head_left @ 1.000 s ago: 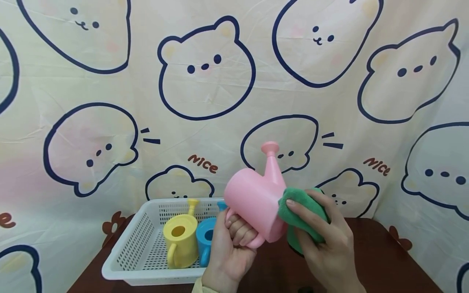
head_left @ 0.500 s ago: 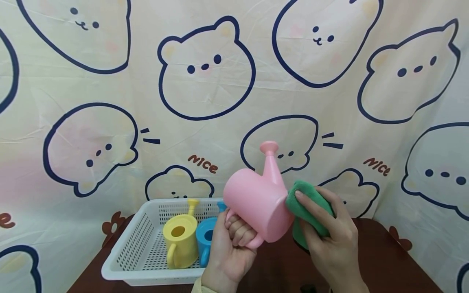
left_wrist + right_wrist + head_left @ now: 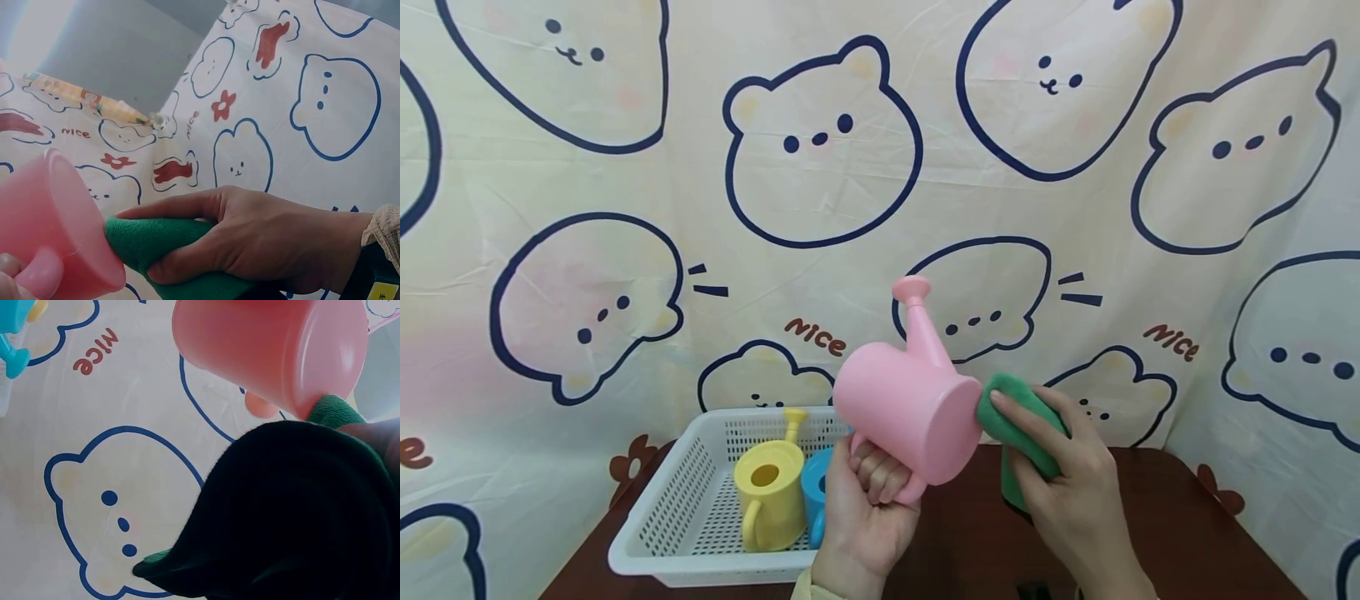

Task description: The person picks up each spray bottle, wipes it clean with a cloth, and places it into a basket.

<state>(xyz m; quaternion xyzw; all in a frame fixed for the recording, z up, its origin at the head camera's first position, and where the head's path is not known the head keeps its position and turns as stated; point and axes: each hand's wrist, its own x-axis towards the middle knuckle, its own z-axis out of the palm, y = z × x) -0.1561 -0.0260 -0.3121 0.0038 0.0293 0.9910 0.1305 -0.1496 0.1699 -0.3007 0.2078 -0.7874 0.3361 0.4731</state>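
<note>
A pink watering can (image 3: 895,408) is held up tilted, its sprinkler head pointing up and its round base turned to the right. My left hand (image 3: 872,517) grips its handle from below, fingers curled round it. My right hand (image 3: 1067,475) pinches a bunched green cloth (image 3: 1018,417) between thumb and fingers. The cloth's front end is right at the edge of the can's base, and the left wrist view shows the cloth (image 3: 156,244) against that base too. In the right wrist view the hanging cloth (image 3: 281,506) looks dark and hides most of the hand.
A white perforated basket (image 3: 640,533) stands on the dark brown table (image 3: 1195,517) at the left. It holds a yellow watering can (image 3: 775,500) and a blue watering can (image 3: 815,483), the blue one partly hidden by my left arm. A cartoon-print curtain (image 3: 820,192) surrounds the table.
The pink watering can has shifted left and turned so more of its base shows. The cloth first moved right off the can's side, then slightly back left to the base edge.
</note>
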